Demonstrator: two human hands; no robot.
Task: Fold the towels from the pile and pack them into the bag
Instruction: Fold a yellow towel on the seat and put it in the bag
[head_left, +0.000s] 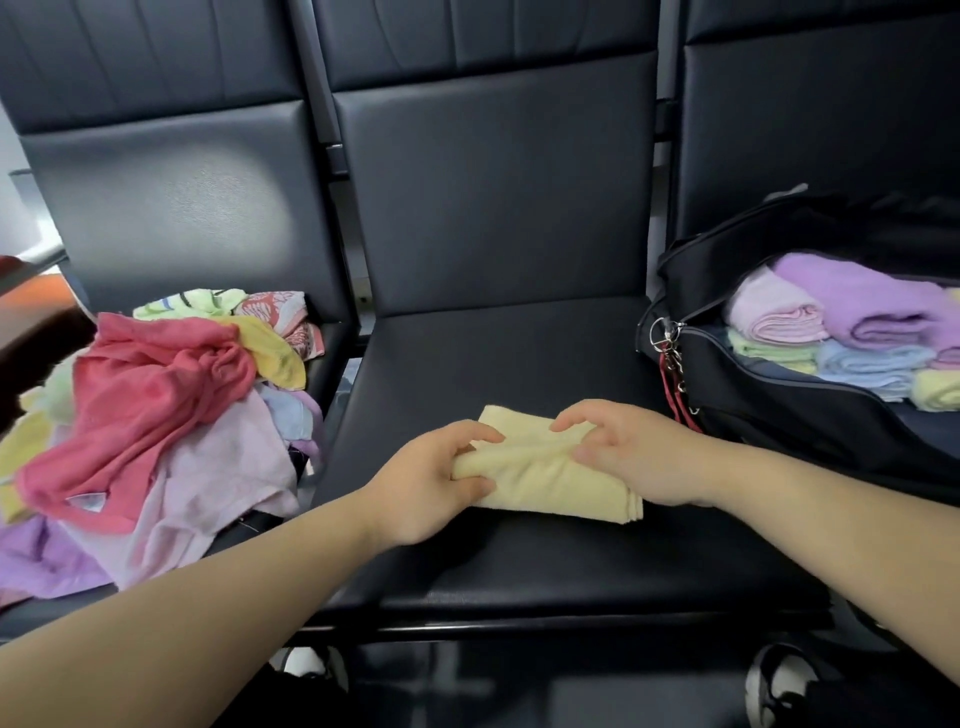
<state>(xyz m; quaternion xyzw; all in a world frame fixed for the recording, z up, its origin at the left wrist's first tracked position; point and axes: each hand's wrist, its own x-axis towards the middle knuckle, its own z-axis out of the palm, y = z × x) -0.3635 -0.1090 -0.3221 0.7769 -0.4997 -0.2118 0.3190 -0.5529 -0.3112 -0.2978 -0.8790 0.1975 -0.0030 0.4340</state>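
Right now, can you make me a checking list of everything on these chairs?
Surface: dark padded middle seat, with the yellow towel lying near its front.
Job's things: the yellow towel is folded small; an unfolded pile of mixed colours sits on the left seat; the open dark bag on the right seat has folded towels stacked inside.
Clutter: a key ring with a red strap hangs at the bag's near corner.
Hands: the left hand pinches the towel's left end; the right hand pinches its top with curled fingers.
Cables: nothing seen.
Surroundings: dark seat backs behind; a shoe on the floor below.
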